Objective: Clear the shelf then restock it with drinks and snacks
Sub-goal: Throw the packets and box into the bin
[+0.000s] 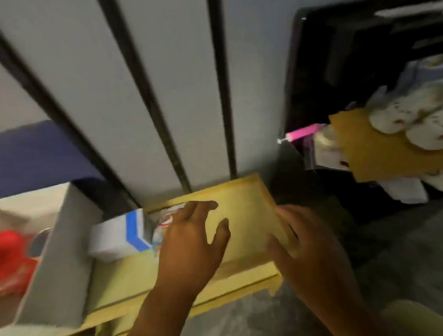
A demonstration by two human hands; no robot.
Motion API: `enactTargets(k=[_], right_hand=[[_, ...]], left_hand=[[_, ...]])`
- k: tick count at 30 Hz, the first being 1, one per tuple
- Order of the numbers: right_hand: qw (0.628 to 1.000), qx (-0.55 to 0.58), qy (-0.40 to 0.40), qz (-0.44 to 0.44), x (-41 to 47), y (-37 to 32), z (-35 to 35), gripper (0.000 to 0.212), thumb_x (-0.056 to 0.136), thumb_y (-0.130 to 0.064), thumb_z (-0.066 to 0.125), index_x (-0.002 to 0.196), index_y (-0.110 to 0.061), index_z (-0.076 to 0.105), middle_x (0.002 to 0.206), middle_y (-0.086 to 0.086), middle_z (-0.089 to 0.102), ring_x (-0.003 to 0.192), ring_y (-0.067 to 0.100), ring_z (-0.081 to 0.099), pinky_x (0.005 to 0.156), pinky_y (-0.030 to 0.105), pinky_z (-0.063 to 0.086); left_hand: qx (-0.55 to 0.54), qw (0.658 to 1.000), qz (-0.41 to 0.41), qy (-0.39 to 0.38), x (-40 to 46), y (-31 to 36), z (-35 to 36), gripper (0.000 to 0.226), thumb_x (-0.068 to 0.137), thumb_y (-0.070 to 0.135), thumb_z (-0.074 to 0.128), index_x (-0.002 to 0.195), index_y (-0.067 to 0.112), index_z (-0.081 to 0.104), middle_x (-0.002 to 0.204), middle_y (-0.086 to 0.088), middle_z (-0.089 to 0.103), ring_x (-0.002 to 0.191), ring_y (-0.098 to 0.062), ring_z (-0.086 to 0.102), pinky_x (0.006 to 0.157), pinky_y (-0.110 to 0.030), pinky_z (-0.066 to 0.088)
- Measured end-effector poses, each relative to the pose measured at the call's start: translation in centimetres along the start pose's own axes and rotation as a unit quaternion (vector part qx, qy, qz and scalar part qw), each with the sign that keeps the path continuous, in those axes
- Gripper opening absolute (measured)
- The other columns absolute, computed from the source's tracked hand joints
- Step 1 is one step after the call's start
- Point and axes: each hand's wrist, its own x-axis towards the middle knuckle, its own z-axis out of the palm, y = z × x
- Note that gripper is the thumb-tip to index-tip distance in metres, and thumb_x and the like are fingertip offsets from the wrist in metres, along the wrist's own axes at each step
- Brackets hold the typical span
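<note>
Left hand (190, 243) flat on yellow shelf (245, 212), steadying — right hand (305, 250) grips its 3 o'clock edge; white-blue box (121, 233) sits at 9 o'clock.

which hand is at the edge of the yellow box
The right hand, fingers at the yellow box's right edge; the left hand lies flat on its top.

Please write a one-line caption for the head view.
Two hands, left hand and right hand, reach onto a yellow wooden shelf beside a white-and-blue box.
</note>
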Motion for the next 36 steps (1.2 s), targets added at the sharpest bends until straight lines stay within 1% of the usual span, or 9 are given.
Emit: enactTargets(k=[5, 8, 11, 15, 18, 21, 28, 32, 36], right_hand=[[0.999, -0.005, -0.019, -0.038, 2.8, -10.2, 9.6, 0.048, 0.086, -0.048, 0.065, 0.13, -0.028, 0.058, 0.13, -0.011, 0.057, 0.11, 0.012, 0.055, 0.081, 0.017, 0.037], [0.996, -0.008, -0.084, -0.034, 3.9, -12.5, 15.0, 0.059, 0.087, -0.053, 0.065, 0.139, -0.03, 0.048, 0.136, -0.011, 0.053, 0.113, 0.008, 0.054, 0.079, 0.012, 0.043], [0.993, -0.006, -0.117, 0.012, 4.6, -12.3, 19.1, 0.069, 0.085, -0.053, 0.067, 0.144, -0.03, 0.041, 0.135, -0.007, 0.052, 0.112, 0.01, 0.054, 0.079, 0.021, 0.054], [0.989, -0.048, -0.129, 0.057, 5.8, -10.0, 22.7, 0.078, 0.076, -0.072, 0.051, 0.141, -0.031, 0.039, 0.128, -0.001, 0.058, 0.107, 0.017, 0.061, 0.079, 0.035, 0.061], [0.98, -0.105, -0.148, 0.076, 6.7, -8.6, 24.3, 0.083, 0.08, -0.073, 0.05, 0.148, -0.03, 0.031, 0.139, 0.006, 0.052, 0.121, 0.028, 0.054, 0.09, 0.047, 0.057], [0.977, -0.142, -0.144, 0.069, 7.1, -8.0, 25.2, 0.082, 0.082, -0.067, 0.06, 0.149, -0.027, 0.035, 0.135, 0.004, 0.056, 0.119, 0.028, 0.052, 0.092, 0.044, 0.055], [0.987, -0.052, -0.145, 0.052, 7.2, -6.2, 25.5, 0.077, 0.078, -0.046, 0.079, 0.145, -0.028, 0.044, 0.121, 0.005, 0.054, 0.101, 0.021, 0.057, 0.078, 0.037, 0.06], [0.981, 0.078, -0.161, 0.074, 7.8, -4.8, 24.0, 0.069, 0.081, -0.024, 0.082, 0.142, -0.025, 0.049, 0.127, 0.002, 0.056, 0.097, 0.011, 0.061, 0.063, 0.004, 0.05], [0.985, 0.097, -0.117, 0.079, 7.9, -4.1, 20.6, 0.069, 0.08, -0.038, 0.08, 0.141, -0.025, 0.051, 0.122, -0.005, 0.065, 0.096, 0.008, 0.066, 0.065, 0.006, 0.052]], left_hand=[[0.066, 0.995, -0.078, 0.01, 0.0, -13.2, -7.5, 0.044, 0.088, 0.047, 0.059, 0.127, 0.027, 0.058, 0.13, 0.0, 0.054, 0.118, -0.023, 0.053, 0.095, -0.038, 0.048], [0.11, 0.985, -0.123, -0.054, -0.7, -18.4, -9.7, 0.071, 0.082, 0.054, 0.067, 0.143, 0.03, 0.038, 0.148, -0.002, 0.037, 0.134, -0.025, 0.04, 0.106, -0.039, 0.04], [0.162, 0.973, -0.12, -0.114, -0.8, -21.2, -9.5, 0.103, 0.074, 0.061, 0.073, 0.152, 0.029, 0.014, 0.161, -0.006, 0.02, 0.145, -0.027, 0.024, 0.118, -0.04, 0.026], [0.13, 0.971, -0.141, -0.145, 0.4, -22.2, -6.5, 0.113, 0.075, 0.055, 0.076, 0.155, 0.027, 0.002, 0.165, -0.005, 0.0, 0.152, -0.028, 0.0, 0.122, -0.046, 0.011], [0.191, 0.956, -0.155, -0.159, 0.5, -22.9, -4.5, 0.104, 0.083, 0.046, 0.072, 0.155, 0.022, 0.0, 0.16, -0.011, 0.01, 0.15, -0.032, 0.008, 0.124, -0.049, 0.013], [0.209, 0.956, -0.17, -0.113, 0.1, -23.6, -3.2, 0.088, 0.086, 0.021, 0.068, 0.152, 0.026, 0.01, 0.152, -0.011, 0.022, 0.141, -0.032, 0.022, 0.121, -0.042, 0.021], [-0.005, 0.982, -0.181, -0.045, -0.1, -23.6, -2.6, 0.087, 0.07, 0.053, 0.082, 0.141, 0.034, 0.036, 0.133, 0.007, 0.033, 0.12, -0.011, 0.041, 0.1, -0.022, 0.039], [-0.071, 0.981, -0.183, -0.001, 0.1, -22.4, -3.0, 0.091, 0.059, 0.075, 0.067, 0.137, 0.038, 0.037, 0.119, 0.016, 0.03, 0.105, 0.007, 0.037, 0.089, -0.019, 0.043], [-0.092, 0.984, -0.153, 0.007, 1.3, -19.8, -3.5, 0.085, 0.058, 0.076, 0.073, 0.129, 0.043, 0.04, 0.119, 0.014, 0.038, 0.113, 0.004, 0.044, 0.088, -0.024, 0.05]])
